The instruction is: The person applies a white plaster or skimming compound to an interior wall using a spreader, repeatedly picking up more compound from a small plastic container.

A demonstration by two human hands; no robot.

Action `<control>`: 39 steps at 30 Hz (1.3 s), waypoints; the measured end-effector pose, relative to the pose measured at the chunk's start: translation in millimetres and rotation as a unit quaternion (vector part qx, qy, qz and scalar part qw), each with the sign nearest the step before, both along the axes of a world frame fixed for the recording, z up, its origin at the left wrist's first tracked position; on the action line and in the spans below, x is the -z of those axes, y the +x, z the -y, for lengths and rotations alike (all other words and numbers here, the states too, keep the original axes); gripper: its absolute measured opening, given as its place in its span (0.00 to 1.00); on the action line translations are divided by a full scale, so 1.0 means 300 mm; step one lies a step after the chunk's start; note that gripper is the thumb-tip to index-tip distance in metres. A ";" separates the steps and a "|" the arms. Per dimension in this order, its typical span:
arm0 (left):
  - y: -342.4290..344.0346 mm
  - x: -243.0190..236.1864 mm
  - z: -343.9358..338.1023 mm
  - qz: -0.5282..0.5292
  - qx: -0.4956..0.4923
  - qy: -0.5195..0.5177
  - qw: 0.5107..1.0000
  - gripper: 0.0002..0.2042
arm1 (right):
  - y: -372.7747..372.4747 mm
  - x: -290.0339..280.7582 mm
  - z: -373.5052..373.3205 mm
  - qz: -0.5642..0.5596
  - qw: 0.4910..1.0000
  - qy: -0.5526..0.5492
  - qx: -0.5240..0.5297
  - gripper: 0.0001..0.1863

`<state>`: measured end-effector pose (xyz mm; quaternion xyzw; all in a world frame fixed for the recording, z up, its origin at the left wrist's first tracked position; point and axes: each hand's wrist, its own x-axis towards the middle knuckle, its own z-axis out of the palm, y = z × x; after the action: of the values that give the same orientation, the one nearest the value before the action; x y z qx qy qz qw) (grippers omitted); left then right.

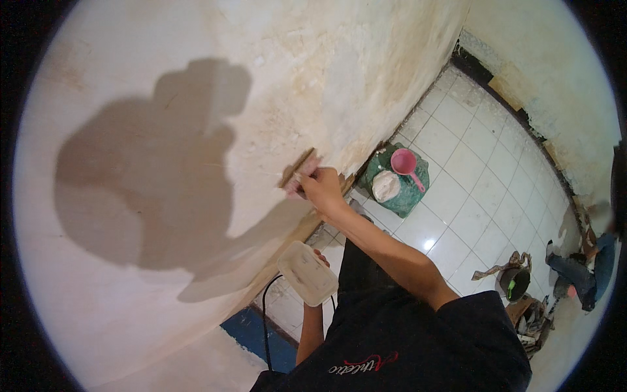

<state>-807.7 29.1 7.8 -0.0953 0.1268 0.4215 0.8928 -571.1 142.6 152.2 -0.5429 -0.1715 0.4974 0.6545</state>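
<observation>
My right hand is closed on a flat scraper with a brownish straight edge and a pinkish body. It is held against the stained, off-white wall, in front of me. Lower down, my left hand grips the far side of a shallow rectangular plastic tub, off-white and smeared inside. Only some of its fingertips show past the rim; the rest is behind the tub. A large shadow of my head and arm falls on the wall to the left.
Beside the wall on the white tiled floor, a green sheet carries a pink dipper and a white lump or bag. At the right stand a dark bucket and dark-blue clothing, possibly worn. A black cable hangs lower left.
</observation>
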 end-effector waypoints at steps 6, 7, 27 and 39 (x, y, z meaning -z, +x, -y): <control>0.032 -0.008 -0.018 0.024 0.012 -0.040 0.999 0.32 | 0.048 -0.371 0.066 -0.065 0.987 0.142 0.037 0.08; 0.032 -0.007 -0.015 0.003 0.011 -0.032 0.999 0.32 | 0.059 -0.390 0.084 -0.062 0.986 0.151 0.037 0.08; 0.061 -0.047 -0.004 0.029 -0.014 -0.032 0.999 0.33 | 0.029 -0.330 0.085 -0.135 0.977 0.154 0.055 0.06; 0.009 0.009 -0.008 -0.020 0.000 -0.007 1.000 0.34 | 0.089 0.385 0.143 -0.122 0.984 0.029 0.124 0.08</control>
<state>-805.0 31.6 5.2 -0.0927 0.1474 0.4224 0.8895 -544.4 99.7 36.8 -0.4764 -0.0363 0.4697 0.7424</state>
